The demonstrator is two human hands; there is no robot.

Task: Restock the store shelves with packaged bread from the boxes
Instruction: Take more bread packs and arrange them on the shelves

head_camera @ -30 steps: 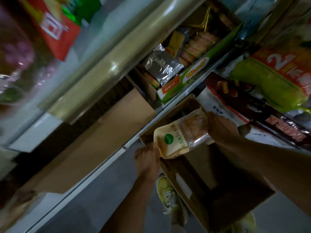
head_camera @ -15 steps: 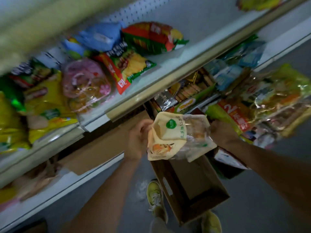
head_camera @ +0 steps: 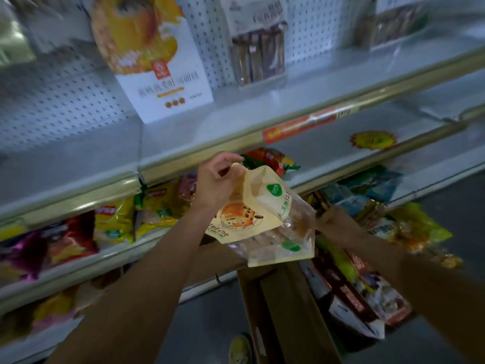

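Raised from over the cardboard box (head_camera: 286, 311), the bread bag (head_camera: 265, 216) now sits level with the shelf (head_camera: 210, 151). Left hand (head_camera: 215, 185) pinches its top corner (fingers curled); right hand (head_camera: 333, 219) seems to grip the far end, though it is blurred.

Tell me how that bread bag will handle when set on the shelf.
The bread bag is probably light: the left hand pinches its top corner, the right hand steadies its end. Its clear film looks soft and crinkly, so it likely sags and may flop over rather than stand.
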